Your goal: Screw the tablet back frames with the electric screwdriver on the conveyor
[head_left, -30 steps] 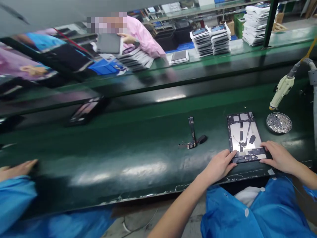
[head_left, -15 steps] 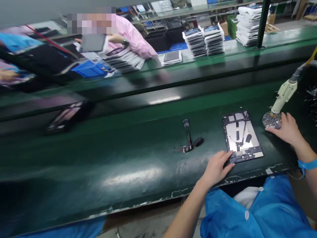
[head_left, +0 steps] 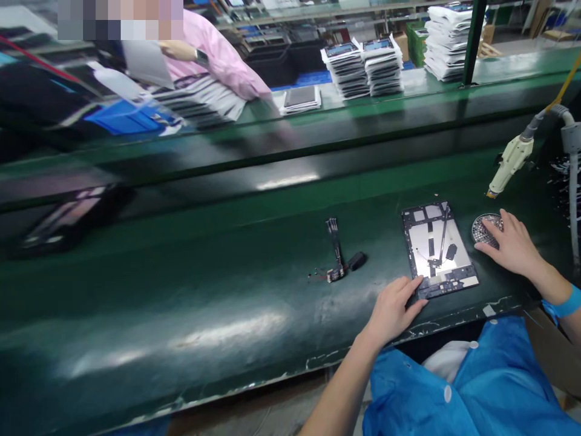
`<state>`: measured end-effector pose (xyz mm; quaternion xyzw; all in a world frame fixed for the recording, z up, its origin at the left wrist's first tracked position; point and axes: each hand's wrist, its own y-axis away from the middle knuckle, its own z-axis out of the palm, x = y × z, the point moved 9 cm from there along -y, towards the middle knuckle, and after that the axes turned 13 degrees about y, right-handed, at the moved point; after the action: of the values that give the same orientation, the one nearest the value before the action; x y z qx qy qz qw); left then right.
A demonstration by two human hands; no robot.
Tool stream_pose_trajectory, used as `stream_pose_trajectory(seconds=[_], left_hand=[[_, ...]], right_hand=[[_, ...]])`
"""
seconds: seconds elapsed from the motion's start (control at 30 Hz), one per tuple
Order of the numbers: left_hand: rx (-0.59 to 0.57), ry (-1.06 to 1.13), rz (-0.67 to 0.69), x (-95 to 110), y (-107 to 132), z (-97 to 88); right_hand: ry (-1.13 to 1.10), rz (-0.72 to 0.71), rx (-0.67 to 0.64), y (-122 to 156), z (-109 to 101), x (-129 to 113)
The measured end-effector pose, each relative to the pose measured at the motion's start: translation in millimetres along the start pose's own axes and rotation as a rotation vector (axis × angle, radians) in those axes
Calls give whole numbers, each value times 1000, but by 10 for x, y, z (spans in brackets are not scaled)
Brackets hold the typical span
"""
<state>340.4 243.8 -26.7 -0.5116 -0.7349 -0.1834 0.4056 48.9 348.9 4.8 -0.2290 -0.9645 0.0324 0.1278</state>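
Observation:
An opened tablet [head_left: 442, 248] lies flat on the dark green bench, its silver plate, ribbon cables and circuit boards exposed. My left hand [head_left: 394, 307] holds the lower left corner, fingers at the side and thumb at the near edge. To the right of the tablet sits a round metal dish [head_left: 485, 227] with a dotted, holed surface. My right hand [head_left: 515, 245] rests at its right side, fingers apart, one fingertip over the dish and the thumb by its near edge. Above them hangs a cream electric screwdriver [head_left: 511, 165], its tip apart from the dish.
A small board with cables and a black part [head_left: 336, 271] lies left of the tablet. Farther left is a blurred dark device [head_left: 68, 221]. Across the bench a person in a pink sleeve [head_left: 218, 48] handles a flat sheet, near a blue bin [head_left: 120, 118] and stacked tablets [head_left: 347, 72].
The screwdriver has lifted off the round dish and hangs above it. My right hand's index finger has moved onto the dish. My left hand stays at the tablet's corner; the view has shifted slightly.

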Motion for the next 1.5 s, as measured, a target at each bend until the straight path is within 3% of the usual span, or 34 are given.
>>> stream_pose_trajectory(seconds=[0.2, 0.4, 0.6, 1.07, 1.23, 1.33, 1.43, 1.5], left_hand=[[18, -8, 32, 23, 7, -13], [33, -24, 64, 49, 18, -26], [49, -25, 95, 73, 21, -41], [72, -41, 142, 149, 25, -71], [87, -41, 164, 198, 21, -105], [92, -10, 145, 243, 100, -145], [153, 57, 87, 269, 228, -248], [223, 94, 57, 282, 286, -352]], right_hand=[[20, 33, -7, -115, 54, 6], [26, 64, 79, -47, 37, 122], [44, 35, 68, -72, 58, 43], [-35, 28, 149, -86, -6, 129], [-238, 25, 279, -47, -144, 187], [-461, 146, 361, -59, -270, 388], [-772, 374, 446, -246, -423, 683], [-1004, 335, 549, -519, -634, 726]])
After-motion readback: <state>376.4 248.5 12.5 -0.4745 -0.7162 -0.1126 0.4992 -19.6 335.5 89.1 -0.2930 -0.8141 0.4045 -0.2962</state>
